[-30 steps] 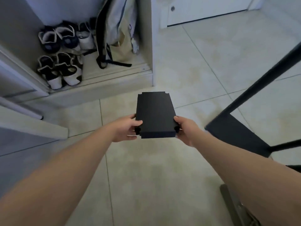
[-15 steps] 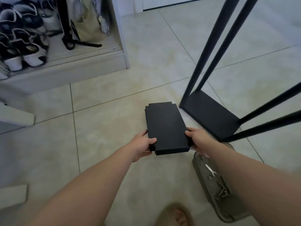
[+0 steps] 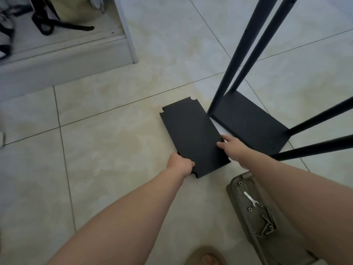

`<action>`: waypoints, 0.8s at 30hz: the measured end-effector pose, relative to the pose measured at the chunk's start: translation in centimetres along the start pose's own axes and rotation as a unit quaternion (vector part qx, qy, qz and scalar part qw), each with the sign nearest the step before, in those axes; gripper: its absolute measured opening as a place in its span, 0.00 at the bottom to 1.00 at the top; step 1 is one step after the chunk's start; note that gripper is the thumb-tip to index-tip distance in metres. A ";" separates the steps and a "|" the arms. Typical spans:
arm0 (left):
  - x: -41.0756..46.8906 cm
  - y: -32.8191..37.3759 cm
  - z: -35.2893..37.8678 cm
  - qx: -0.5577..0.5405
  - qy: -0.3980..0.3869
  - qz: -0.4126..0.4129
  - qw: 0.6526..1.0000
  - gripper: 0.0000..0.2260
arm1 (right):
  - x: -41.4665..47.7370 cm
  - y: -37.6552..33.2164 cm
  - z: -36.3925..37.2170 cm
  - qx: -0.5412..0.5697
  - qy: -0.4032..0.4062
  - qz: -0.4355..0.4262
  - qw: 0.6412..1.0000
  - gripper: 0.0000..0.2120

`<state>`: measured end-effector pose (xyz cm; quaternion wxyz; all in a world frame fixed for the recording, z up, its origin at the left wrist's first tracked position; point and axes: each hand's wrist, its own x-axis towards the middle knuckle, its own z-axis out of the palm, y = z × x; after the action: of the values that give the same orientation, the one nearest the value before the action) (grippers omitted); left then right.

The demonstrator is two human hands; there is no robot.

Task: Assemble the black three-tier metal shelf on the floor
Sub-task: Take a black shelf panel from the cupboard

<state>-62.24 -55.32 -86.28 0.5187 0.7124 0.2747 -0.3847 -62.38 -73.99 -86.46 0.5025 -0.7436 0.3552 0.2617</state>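
Panel (image 3: 193, 138) mid-frame: left hand (image 3: 180, 165) grips its lower-left corner, right hand (image 3: 232, 148) pinches the right edge; keep it level, align notches with the legs (image 3: 236, 66).

Both bare arms reached forward and down. The left hand (image 3: 180, 165) gripped the near left corner of the black panel (image 3: 193, 138), thumb over its edge; the right hand (image 3: 232, 148) held the right edge, thumb on top

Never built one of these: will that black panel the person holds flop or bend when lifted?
Probably stiff: the black panel looks flat with the left hand and right hand holding only its near end. Matte finish, so likely not slippery.
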 end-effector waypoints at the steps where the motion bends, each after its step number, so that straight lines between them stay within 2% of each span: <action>1: 0.0 0.0 0.3 0.003 -0.004 -0.005 1.000 0.16 | -0.1 -0.1 -0.2 -0.002 -0.002 -0.001 1.000 0.13; 4: -0.4 -0.2 0.5 0.033 -0.015 -0.013 0.999 0.13 | -1.1 -0.3 -0.8 -0.029 0.002 -0.002 1.000 0.18; 6: -1.2 0.0 0.0 0.060 -0.024 -0.010 0.998 0.14 | -2.1 -0.5 -1.2 -0.048 0.000 -0.014 0.999 0.13; 7: -1.7 0.2 -0.3 0.079 -0.030 -0.007 0.996 0.16 | -2.9 -0.7 -1.4 -0.060 0.002 -0.024 0.998 0.13; 10: -4.1 2.1 -1.1 0.117 -0.062 0.006 0.991 0.23 | -6.1 -1.6 -2.3 -0.110 0.016 -0.058 0.992 0.25; 13: -6.9 5.2 -1.7 0.166 -0.057 0.066 0.982 0.32 | -10.9 -2.9 -3.6 -0.157 0.049 -0.112 0.980 0.26; 17: -11.7 9.7 -2.1 0.188 -0.043 0.158 0.968 0.32 | -18.2 -3.6 -6.1 -0.172 0.116 -0.180 0.962 0.27; 20: -15.3 13.5 -1.9 0.183 -0.025 0.227 0.956 0.28 | -23.7 -3.3 -8.0 -0.144 0.185 -0.205 0.950 0.27; 24: -19.6 18.8 -0.7 0.171 -0.005 0.307 0.936 0.35 | -30.1 -2.1 -10.5 -0.078 0.301 -0.213 0.926 0.25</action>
<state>-57.98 -60.33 -59.91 0.4834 0.8379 -0.0303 -0.2518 -78.79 -75.31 -59.01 0.3561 -0.8823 0.3017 -0.0610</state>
